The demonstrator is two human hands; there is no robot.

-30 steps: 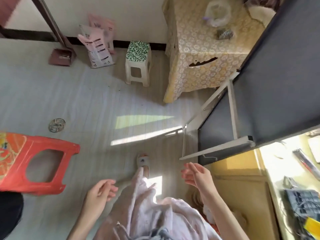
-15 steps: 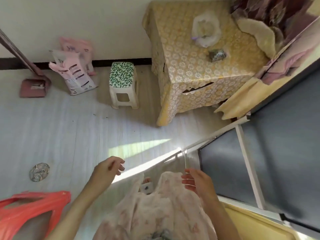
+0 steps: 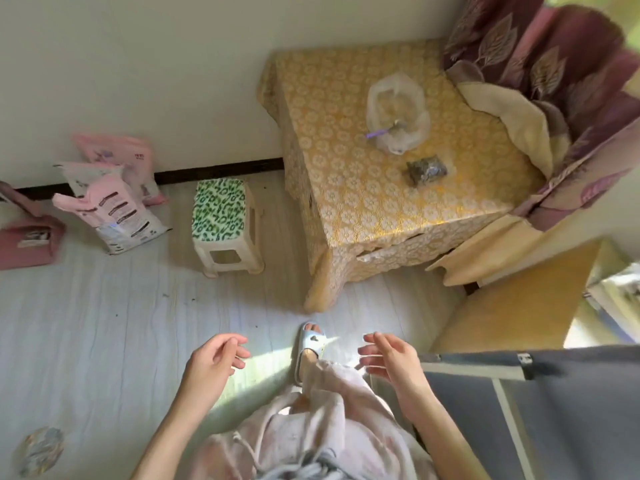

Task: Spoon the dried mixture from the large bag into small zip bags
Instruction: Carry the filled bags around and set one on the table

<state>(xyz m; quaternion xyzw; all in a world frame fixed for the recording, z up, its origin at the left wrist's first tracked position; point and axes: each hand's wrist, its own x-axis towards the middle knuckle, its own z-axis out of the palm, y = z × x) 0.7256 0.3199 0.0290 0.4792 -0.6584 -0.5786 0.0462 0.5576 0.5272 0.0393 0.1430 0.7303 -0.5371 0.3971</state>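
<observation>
1. Yellow floral cloth covers the table, far right.
2. Large clear bag on the table, purple-handled spoon inside; filled small zip bag just near of it.
3. Left hand and right hand near, over the floor, fingers loose, grasping nothing, well apart from the table.
</observation>
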